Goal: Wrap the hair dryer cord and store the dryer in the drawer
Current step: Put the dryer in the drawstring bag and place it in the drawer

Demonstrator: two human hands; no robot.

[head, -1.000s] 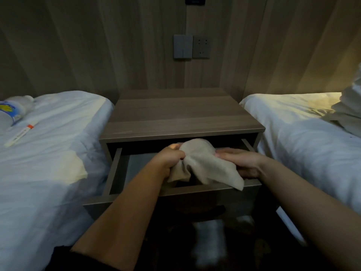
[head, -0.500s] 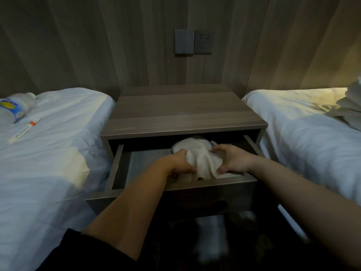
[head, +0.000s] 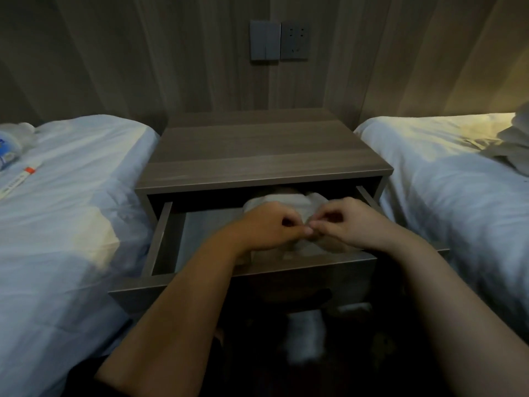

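Two beds [head: 71,210] [head: 458,196], two hands [head: 269,227] [head: 352,224], one drawer [head: 160,239], one pouch [head: 286,200]

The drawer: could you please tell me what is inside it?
A pale cloth pouch lies inside, gripped by the left hand and right hand. Its contents are covered.

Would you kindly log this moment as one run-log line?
left hand: pinches pale cloth pouch | right hand: pinches pouch | grey-brown wooden drawer: open, pouch inside

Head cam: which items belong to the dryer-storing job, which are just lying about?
Job: drawer, bag in it, left hand and right hand pinching the bag.
Lying about: bottle and pen on left bed; towels on right bed; switch; socket.
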